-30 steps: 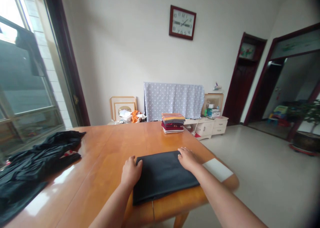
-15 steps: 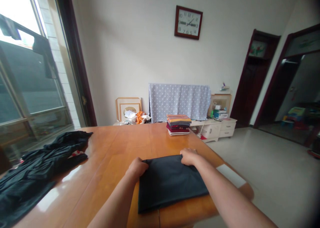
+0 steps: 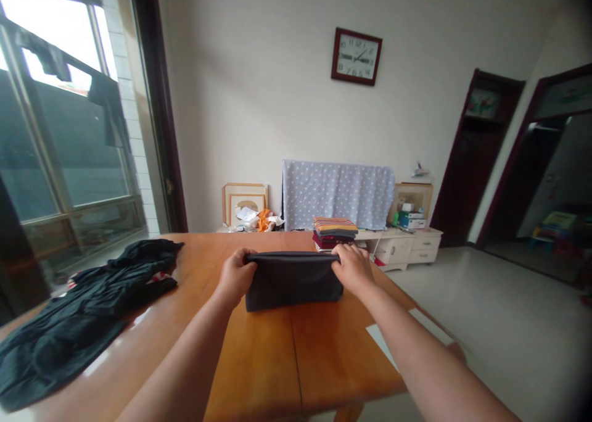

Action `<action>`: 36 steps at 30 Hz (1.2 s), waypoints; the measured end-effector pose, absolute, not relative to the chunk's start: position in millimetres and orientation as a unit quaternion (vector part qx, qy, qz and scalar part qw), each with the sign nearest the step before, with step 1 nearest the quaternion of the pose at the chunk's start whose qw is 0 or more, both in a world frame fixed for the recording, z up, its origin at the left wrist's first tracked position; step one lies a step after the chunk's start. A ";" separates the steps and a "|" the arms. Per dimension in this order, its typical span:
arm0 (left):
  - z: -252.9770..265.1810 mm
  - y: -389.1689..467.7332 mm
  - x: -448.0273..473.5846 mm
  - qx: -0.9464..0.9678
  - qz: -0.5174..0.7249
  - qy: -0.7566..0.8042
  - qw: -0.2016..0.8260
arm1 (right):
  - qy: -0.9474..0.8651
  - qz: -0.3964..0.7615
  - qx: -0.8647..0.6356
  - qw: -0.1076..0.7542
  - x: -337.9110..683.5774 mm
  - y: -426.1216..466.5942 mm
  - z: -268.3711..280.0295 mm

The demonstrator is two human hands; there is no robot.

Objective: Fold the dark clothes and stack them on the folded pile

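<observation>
A folded dark garment [image 3: 293,283] is held up on edge above the wooden table [image 3: 259,348], its lower edge at or near the tabletop. My left hand [image 3: 238,274] pinches its upper left corner. At the upper right corner, my right hand [image 3: 354,266] grips the cloth with its fingers wrapped over the edge. Just behind that hand is a stack of folded clothes [image 3: 335,227], striped cloth on top and dark red below, partly covered by the hand and garment.
Crumpled black clothing [image 3: 92,311] lies along the table's left side. A white sheet [image 3: 383,345] lies under my right forearm, near the right edge. Beyond the table stand a white cabinet [image 3: 400,252] and something draped with a dotted grey-blue cloth [image 3: 337,194].
Both hands have lifted the garment's far edge and carried it away from me, so it went from lying flat to standing on edge near the stack. The camera view has shifted slightly.
</observation>
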State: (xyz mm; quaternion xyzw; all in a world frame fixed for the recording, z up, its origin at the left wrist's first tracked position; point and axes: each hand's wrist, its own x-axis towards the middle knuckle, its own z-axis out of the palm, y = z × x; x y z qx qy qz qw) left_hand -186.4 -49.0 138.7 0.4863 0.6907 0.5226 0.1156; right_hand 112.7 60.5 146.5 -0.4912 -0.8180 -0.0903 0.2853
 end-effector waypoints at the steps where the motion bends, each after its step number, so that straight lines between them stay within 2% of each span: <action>1: 141.2 -60.3 -189.6 0.503 0.508 0.696 0.063 | -0.817 -0.101 -0.479 0.304 109.5 49.8 143.2; 3: 135.1 -89.1 -193.2 0.534 0.450 0.715 -0.039 | -0.824 -0.104 -0.458 0.315 106.3 24.9 124.8; 5: 116.3 -123.1 -192.6 0.561 0.371 0.734 -0.095 | -0.840 -0.092 -0.443 0.301 107.8 -1.8 94.7; 8: 77.5 -172.0 -187.9 0.599 0.269 0.750 -0.074 | -0.862 -0.062 -0.424 0.270 116.4 -36.7 47.9; 11: 48.0 -204.7 -184.8 0.623 0.229 0.747 -0.050 | -0.861 -0.044 -0.432 0.265 124.6 -59.0 24.3; 20: 42.2 -233.9 -183.8 0.629 0.208 0.749 -0.018 | -0.871 -0.003 -0.427 0.243 148.6 -82.3 19.0; 25: 52.3 -230.6 -190.8 0.643 0.250 0.723 -0.010 | -0.828 0.051 -0.462 0.314 173.4 -69.6 20.6; 30: 59.7 -190.5 -184.0 0.629 0.303 0.716 -0.026 | -0.798 0.037 -0.476 0.366 160.8 -56.2 46.5; 32: 53.4 -176.2 -176.5 0.638 0.291 0.712 -0.029 | -0.814 0.035 -0.466 0.344 147.8 -56.3 48.4; 36: 27.3 -168.7 -166.2 0.667 0.196 0.718 -0.028 | -0.846 0.059 -0.471 0.241 135.1 -63.7 26.5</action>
